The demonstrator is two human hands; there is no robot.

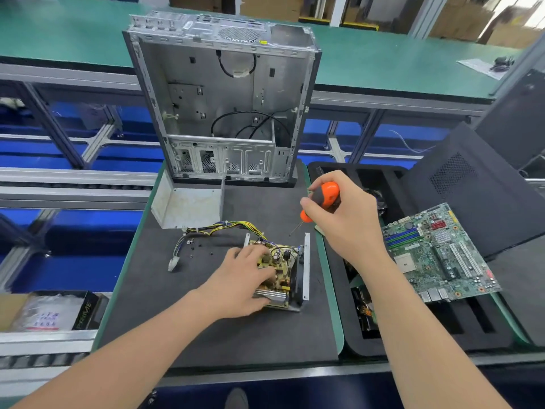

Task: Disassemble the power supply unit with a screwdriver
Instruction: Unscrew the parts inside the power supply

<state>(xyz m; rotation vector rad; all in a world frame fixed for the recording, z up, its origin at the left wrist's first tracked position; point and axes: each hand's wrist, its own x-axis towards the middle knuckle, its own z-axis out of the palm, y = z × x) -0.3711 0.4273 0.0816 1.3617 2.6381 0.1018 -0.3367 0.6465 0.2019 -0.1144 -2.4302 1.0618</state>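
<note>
A mat (236,335) lies on the table (331,290). A computer case (224,107) stands at the mat's far edge. Just before it, to the left, sits a metal cover (188,205). Before the cover a wire harness (224,227) runs right into the power supply unit (284,270). Loose screws (200,245) lie left of the unit. A screwdriver (324,199) is held above the mat, behind and right of the unit. Right of the mat lies a tray (442,335). A motherboard (439,255) rests on it, and a side panel (477,196) leans behind.
</note>
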